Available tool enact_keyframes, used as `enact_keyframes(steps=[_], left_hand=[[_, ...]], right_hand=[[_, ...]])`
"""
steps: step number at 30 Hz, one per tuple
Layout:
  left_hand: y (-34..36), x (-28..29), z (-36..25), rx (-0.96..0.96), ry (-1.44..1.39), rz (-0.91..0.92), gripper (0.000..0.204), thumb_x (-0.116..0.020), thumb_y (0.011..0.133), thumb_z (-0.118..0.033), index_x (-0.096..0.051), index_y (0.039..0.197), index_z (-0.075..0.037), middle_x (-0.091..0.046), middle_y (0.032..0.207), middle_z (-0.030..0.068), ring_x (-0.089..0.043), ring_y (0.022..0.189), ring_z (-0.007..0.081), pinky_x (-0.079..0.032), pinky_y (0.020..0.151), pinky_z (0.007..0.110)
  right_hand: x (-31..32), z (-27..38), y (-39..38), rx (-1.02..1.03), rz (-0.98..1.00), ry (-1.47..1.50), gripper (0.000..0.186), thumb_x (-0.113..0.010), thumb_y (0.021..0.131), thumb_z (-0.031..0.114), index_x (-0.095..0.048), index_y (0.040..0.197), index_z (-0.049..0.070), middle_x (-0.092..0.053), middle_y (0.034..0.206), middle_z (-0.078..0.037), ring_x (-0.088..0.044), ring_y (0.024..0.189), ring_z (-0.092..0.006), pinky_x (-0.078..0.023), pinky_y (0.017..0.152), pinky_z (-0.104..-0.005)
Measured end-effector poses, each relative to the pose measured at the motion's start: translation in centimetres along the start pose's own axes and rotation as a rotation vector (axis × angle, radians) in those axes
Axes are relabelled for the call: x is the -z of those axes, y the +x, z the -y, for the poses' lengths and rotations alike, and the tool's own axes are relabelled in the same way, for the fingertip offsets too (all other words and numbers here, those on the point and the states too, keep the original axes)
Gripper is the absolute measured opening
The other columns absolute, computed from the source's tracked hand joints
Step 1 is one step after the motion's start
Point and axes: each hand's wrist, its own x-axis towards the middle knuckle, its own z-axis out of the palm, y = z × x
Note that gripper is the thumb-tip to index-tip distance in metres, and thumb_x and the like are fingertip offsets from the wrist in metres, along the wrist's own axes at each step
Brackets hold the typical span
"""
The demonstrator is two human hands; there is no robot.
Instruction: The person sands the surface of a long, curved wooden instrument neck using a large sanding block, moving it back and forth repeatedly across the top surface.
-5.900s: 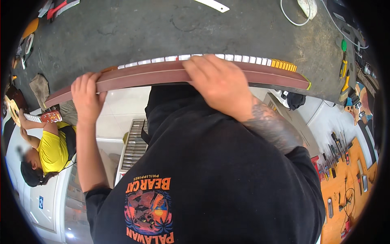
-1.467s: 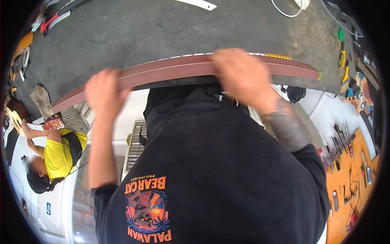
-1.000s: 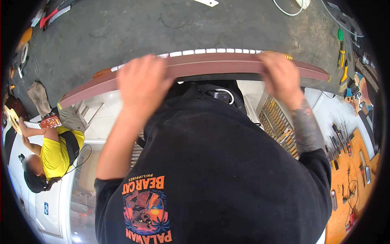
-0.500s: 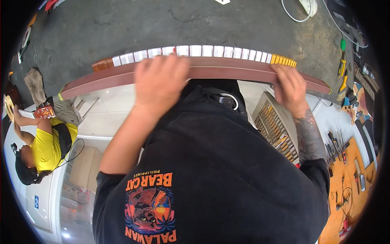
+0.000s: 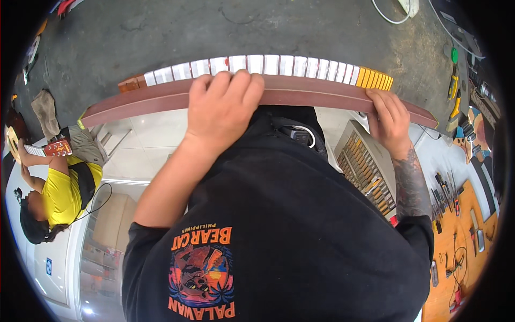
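Observation:
A long reddish-brown sanding bar (image 5: 311,95) runs left to right in front of me, bowed by the lens, with yellow-green material at its ends. My left hand (image 5: 222,110) is closed over it left of its middle, knuckles up. Toward the bar's right part, my right hand (image 5: 390,119) has its fingers curled over the top edge; the thumb is mostly hidden. Right behind the bar lies a guitar fretboard (image 5: 271,64), its spaces covered with white strips and, at the right end, yellow ones. A brown wooden end (image 5: 131,84) shows at its left. The bar hides the fretboard's near side.
The dark grey worktop (image 5: 188,32) extends beyond the fretboard. A brown cloth (image 5: 47,111) lies left; yellow-handled tools (image 5: 455,102) lie right. Below stands a rack of files (image 5: 365,169). A person in yellow (image 5: 70,182) holds a guitar at far left. Tools cover an orange board (image 5: 456,257).
Both hands have shifted slightly to the right on or with the bar, and their blur has gone. A little more of the white strips shows behind the bar.

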Motion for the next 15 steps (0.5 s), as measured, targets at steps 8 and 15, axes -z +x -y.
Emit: enact_keyframes(steps=[8, 15], left_hand=[[-10.1, 3.0, 17.9, 0.061, 0.086, 0.0, 0.058, -0.083, 0.071, -0.019, -0.065, 0.126, -0.013, -0.069, 0.122, 0.0044, -0.064, 0.112, 0.0301, -0.045, 0.097, 0.047], [-2.5, 1.0, 4.4, 0.043, 0.021, 0.024, 0.059, -0.087, 0.065, -0.021, -0.065, 0.12, -0.017, -0.068, 0.112, 0.001, -0.063, 0.106, 0.0245, -0.044, 0.093, 0.045]], right_hand=[[-7.3, 12.7, 11.3, 0.068, -0.157, 0.039, 0.042, -0.068, 0.081, 0.014, -0.069, 0.121, 0.001, -0.072, 0.113, -0.009, -0.07, 0.095, -0.0226, -0.058, 0.075, -0.0337], [-2.7, 3.2, 1.6, 0.015, -0.038, -0.009, 0.048, -0.072, 0.078, 0.0, -0.069, 0.126, 0.0, -0.075, 0.112, -0.015, -0.073, 0.101, -0.032, -0.06, 0.086, -0.0433]])
